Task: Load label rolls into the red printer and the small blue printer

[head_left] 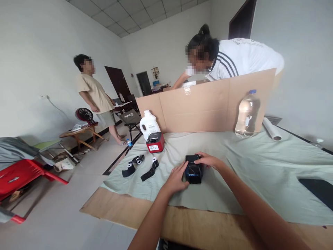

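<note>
A small, shiny black label printer (194, 173) rests on the green cloth in front of me. My left hand (177, 178) grips its left side, fingers at the upper corner and thumb near the lower edge. On the far right part of the printer, my right hand (208, 160) holds the dark top piece with its fingertips. Whether that lid is fully raised I cannot tell. To the left lie a black paper roll (151, 170) with a loose strip pulled out and more black rolls (129, 170) with white cores.
A red-and-black printer (155, 143) and a white jug (149, 123) stand behind the rolls. An upright cardboard sheet (195, 107) crosses the back, with a clear bottle (248, 114) before it. Far right lie a white roll (272, 129) and a dark flat object (317, 190). Two other people are beyond.
</note>
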The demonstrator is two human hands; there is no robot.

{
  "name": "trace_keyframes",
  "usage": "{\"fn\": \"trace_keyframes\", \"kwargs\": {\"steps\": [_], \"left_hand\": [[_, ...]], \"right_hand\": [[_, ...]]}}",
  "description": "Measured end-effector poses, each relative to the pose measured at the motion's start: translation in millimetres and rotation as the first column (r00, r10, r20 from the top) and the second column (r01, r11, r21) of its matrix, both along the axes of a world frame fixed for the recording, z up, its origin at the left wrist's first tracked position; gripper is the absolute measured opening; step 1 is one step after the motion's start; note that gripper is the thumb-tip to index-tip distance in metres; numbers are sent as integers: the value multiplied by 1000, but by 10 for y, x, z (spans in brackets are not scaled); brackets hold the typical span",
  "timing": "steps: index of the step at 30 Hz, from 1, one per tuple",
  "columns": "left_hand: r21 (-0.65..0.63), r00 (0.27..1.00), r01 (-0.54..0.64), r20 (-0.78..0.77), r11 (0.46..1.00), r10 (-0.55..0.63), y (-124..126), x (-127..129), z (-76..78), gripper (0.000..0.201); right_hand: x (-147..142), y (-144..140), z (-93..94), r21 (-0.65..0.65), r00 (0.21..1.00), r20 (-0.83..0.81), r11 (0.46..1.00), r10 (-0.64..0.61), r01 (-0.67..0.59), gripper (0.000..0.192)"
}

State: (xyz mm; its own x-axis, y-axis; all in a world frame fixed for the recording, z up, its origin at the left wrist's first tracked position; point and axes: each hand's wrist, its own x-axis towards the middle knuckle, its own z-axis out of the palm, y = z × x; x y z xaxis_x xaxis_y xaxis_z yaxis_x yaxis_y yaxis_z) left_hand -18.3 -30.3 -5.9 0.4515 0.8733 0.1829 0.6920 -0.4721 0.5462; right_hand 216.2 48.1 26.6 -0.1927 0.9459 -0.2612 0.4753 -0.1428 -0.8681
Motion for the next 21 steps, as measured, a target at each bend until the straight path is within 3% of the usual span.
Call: {"fn": "trace_keyframes", "kwargs": {"steps": [6, 9, 12, 14, 17, 21], "left_hand": [[95, 992, -36, 126, 995, 24, 130, 54, -112, 92], [90, 993, 7, 119, 996, -17, 260, 103, -63, 90], [141, 991, 73, 97, 987, -88, 511, 286, 63, 88], [196, 987, 115, 90, 974, -135, 746, 541, 156, 86], [241, 973, 178, 103, 954, -207, 1129, 1127, 239, 86], [202, 956, 216, 154, 955, -249, 1558, 2038, 182, 85]], "right_hand": [[-118, -53, -75, 4, 991, -107, 996, -86, 87, 74], [-120, 12, -103, 31, 980, -137, 988, -145, 150, 72], [85, 162, -54, 111, 964, -159, 967, -213, 231, 68], [357, 270, 3, 178, 944, -192, 936, -269, 303, 64], [894, 401, 52, 244, 896, -253, 872, -364, 424, 62], [1593, 527, -36, 288, 770, -385, 727, -508, 624, 67]]}}
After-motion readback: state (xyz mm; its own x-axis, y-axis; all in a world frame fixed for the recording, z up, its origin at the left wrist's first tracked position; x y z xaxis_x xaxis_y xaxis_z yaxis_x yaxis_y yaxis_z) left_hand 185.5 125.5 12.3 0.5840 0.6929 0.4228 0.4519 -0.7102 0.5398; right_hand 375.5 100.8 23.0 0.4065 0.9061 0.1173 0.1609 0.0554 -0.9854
